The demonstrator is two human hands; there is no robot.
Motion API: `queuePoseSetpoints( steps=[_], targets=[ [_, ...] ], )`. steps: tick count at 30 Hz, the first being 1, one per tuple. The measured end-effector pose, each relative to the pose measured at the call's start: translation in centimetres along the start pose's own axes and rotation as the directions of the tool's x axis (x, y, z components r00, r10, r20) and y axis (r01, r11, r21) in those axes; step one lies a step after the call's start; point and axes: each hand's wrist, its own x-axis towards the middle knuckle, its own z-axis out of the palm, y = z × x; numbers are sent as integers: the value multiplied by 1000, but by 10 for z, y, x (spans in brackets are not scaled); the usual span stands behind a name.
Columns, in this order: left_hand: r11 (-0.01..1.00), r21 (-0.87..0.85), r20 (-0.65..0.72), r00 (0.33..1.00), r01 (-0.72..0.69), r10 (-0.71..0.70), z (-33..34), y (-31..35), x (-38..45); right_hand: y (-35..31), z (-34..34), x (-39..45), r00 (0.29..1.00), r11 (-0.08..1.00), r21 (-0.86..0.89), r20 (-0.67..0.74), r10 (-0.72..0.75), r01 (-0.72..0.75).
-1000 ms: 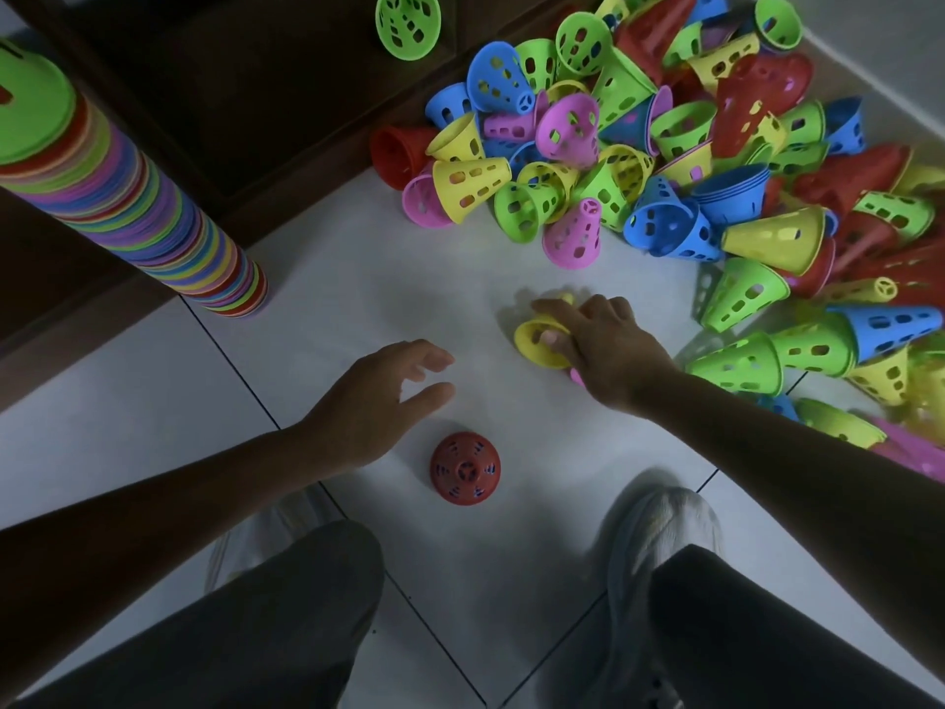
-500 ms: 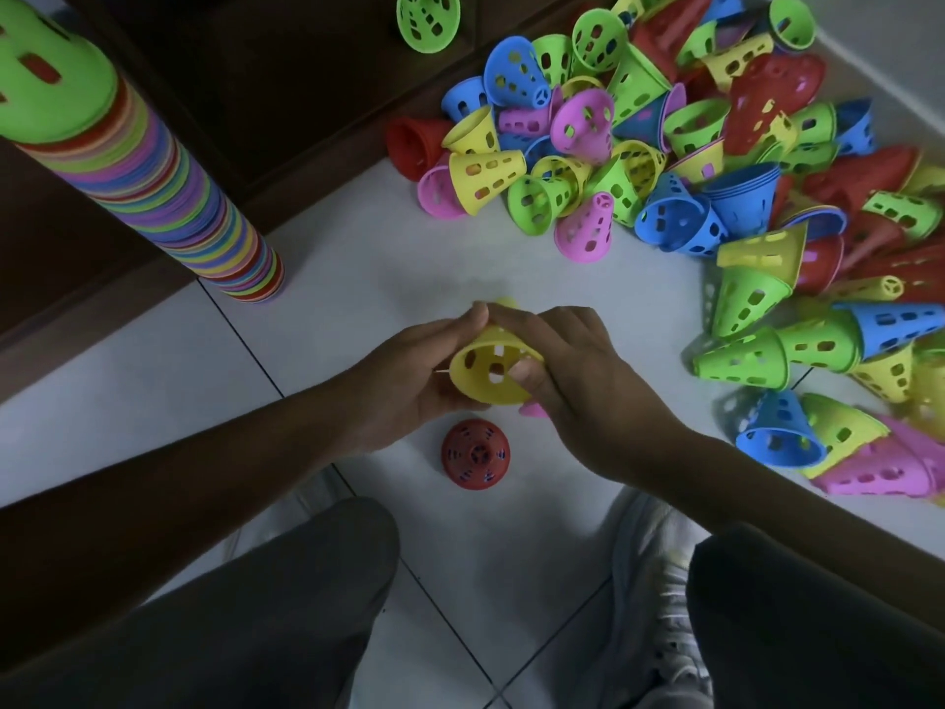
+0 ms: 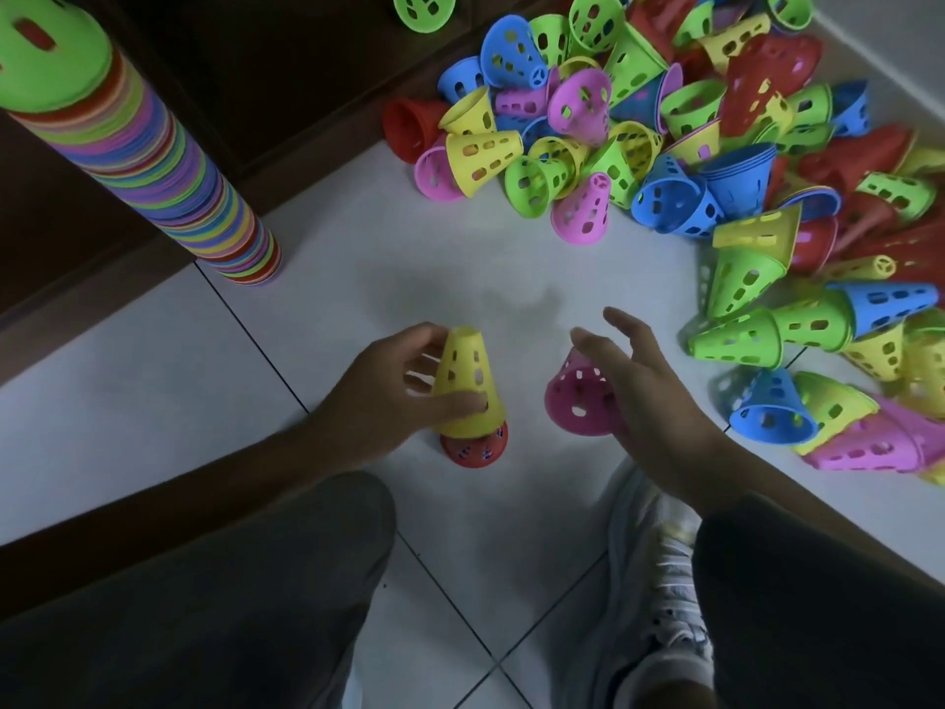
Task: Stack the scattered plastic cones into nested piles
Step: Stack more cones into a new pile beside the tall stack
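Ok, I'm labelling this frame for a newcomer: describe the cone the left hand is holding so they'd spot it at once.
Start at the tall multicoloured stack at the left, then drop to the bare tiles in front of the person's knees. There the left hand grips a yellow cone, upright, narrow end up, over a red cone: the only upright yellow one.

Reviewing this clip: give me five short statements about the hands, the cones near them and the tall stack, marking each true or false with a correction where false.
1. The left hand grips a yellow cone. True.
2. The yellow cone sits over a blue cone. False: a red cone shows beneath it.
3. A pink cone is at the right hand. True.
4. The tall stack is topped by a red cone. False: its top is green.
5. The loose pile of cones lies behind the person's shoes. False: it lies ahead, to the right.
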Motion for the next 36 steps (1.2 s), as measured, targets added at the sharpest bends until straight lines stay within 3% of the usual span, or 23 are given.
queuePoseSetpoints(
  steps=[4, 8, 12, 17, 21, 26, 30, 33, 36],
  targets=[
    [964, 245, 96, 992, -107, 86, 15, -20, -10, 2, 2, -3, 992, 876, 466, 47, 119, -127],
    [906, 405, 103, 991, -123, 89, 29, -28, -11, 7, 3, -9, 990, 810, 570, 39, 137, -135],
    [891, 438, 109, 991, -119, 78, 31, -31, -14, 4, 10, -14, 992, 749, 655, 14, 124, -103],
    [885, 444, 89, 989, -143, 115, 14, -38, -19, 0, 17, -29, 994, 857, 513, 56, -94, 52],
    [864, 482, 87, 989, -147, 119, -4, -48, -20, 3, 33, -36, 939, 938, 116, 69, -336, 327],
    [884, 457, 46, 995, -102, 91, -24, -55, -22, 25, 58, -27, 826, 742, -364, 209, -524, 563],
    [903, 421, 3, 996, -85, 92, -31, -54, -23, 43, 70, -9, 820, 635, -520, 330, -468, 571],
    [907, 415, -11, 997, -70, 82, -32, -54, -20, 57, 71, 5, 808, 488, -645, 436, -397, 587],
    [920, 386, -15, 997, -65, 76, -31, -49, -12, 61, 69, 12, 799, 458, -657, 454, -394, 599]
  ],
)
